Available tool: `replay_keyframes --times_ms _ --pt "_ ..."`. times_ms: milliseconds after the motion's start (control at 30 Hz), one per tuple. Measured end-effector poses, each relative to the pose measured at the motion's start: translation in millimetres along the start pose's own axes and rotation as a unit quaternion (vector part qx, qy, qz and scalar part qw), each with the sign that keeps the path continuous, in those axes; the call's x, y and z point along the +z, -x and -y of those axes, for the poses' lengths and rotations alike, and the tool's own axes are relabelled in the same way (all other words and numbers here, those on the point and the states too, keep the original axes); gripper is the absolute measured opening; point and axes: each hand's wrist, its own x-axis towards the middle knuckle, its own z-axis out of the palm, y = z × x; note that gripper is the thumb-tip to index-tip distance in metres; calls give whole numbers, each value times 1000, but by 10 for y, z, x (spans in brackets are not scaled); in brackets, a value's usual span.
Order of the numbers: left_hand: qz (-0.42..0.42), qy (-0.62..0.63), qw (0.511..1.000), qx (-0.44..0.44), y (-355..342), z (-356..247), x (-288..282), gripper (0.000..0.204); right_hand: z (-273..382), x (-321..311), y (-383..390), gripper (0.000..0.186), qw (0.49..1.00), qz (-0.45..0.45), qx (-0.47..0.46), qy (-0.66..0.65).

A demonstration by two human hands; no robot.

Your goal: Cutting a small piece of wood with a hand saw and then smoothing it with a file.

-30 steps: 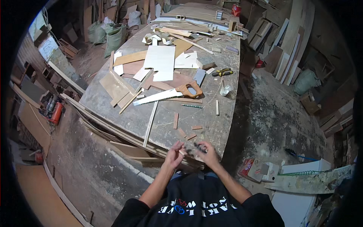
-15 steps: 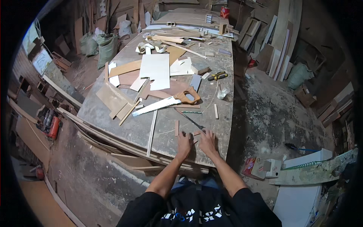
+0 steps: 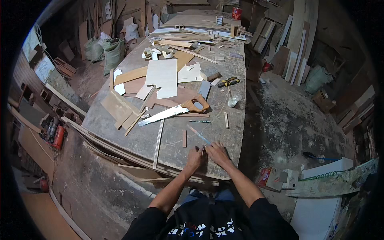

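Note:
At the bench's near edge, my left hand (image 3: 195, 158) has its fingers bent and drawn together; what they hold, if anything, is hidden. Close beside it, my right hand (image 3: 218, 153) closes its fingers over the near end of a thin, narrow metal strip (image 3: 198, 135). The strip, shiny and ruler-like, slants away to the upper left across the bench top. A short reddish wood piece (image 3: 184, 138) lies just beyond my left hand. Farther off are a green pencil-like stick (image 3: 199, 121) and a handsaw (image 3: 174, 111) with a wooden handle.
The worktable (image 3: 224, 140) also bears a pale cut panel (image 3: 162, 76), yellow-black pliers (image 3: 229, 82), a small clear cup (image 3: 233, 101) and a long thin strip (image 3: 159, 144) reaching its front edge. A red box (image 3: 265, 176) stands on the floor at right.
The metal strip has shifted a little left and nearer and turned, now looking bright instead of dark. Both hands are slightly nearer me; a small wood piece between them no longer shows.

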Motion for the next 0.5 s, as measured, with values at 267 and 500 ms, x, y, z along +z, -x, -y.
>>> replay_keyframes --times_ms 267,500 --pt "-114 341 874 -326 -223 -541 160 55 -187 25 50 21 982 -143 125 21" --pt "-328 402 734 -438 -509 -1225 826 50 -714 -167 72 17 948 70 143 -276"
